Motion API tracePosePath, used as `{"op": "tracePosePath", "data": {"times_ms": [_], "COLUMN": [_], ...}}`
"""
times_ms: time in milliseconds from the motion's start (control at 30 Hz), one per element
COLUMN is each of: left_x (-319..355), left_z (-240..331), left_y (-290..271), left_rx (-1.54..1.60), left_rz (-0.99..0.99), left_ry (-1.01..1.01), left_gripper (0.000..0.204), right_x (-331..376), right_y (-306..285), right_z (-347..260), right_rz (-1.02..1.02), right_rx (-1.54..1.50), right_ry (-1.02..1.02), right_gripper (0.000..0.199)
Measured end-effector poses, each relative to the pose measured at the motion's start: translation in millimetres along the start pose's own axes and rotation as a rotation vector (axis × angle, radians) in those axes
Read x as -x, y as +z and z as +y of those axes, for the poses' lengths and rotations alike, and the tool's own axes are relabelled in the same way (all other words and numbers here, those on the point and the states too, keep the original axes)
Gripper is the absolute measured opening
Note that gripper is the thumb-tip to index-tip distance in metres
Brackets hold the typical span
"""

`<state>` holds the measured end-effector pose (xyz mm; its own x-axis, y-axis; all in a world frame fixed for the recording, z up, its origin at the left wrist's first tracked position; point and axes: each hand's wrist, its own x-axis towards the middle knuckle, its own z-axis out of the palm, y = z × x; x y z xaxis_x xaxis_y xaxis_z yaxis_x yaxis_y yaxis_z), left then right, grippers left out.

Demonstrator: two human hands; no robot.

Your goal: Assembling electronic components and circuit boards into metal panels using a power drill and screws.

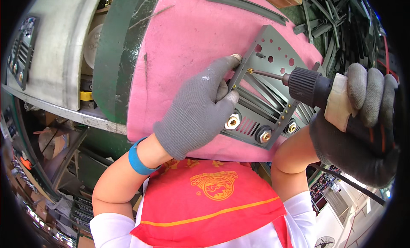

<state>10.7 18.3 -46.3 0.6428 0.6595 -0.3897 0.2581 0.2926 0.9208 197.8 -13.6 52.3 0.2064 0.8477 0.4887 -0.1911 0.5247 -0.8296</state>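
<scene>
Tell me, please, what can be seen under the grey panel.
The pink mat shows through openings in the panel; whatever else may lie beneath its solid metal is covered.

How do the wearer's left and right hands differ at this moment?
The left hand holds the left edge of the grey metal panel, while the right hand grips a black power screwdriver. The left hand has a blue band near its wrist; the right hand shows none. Both wear grey gloves.

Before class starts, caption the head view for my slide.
Gloved left hand grips grey metal frame; right hand holds power screwdriver.
</scene>
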Motion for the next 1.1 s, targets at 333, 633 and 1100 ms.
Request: {"op": "tracePosePath", "data": {"times_ms": [333,633,1100], "left_x": [-1,5,14], "left_z": [5,-12,-8], "left_y": [5,15,10], "left_rx": [0.011,-0.02,-0.054], "left_rz": [0.035,0.165,0.154], "left_ry": [0.034,0.142,0.165], "left_gripper": [0.039,0.031,0.036], "right_x": [2,4,0], "right_y": [11,17,5], "right_z": [4,2,1], "right_rz": [-0.005,0.009,0.01], "right_rx": [-0.031,-0.044,-0.088], "right_ry": [-0.001,-0.014,-0.035], "right_gripper": [0.024,0.026,0.029]}}
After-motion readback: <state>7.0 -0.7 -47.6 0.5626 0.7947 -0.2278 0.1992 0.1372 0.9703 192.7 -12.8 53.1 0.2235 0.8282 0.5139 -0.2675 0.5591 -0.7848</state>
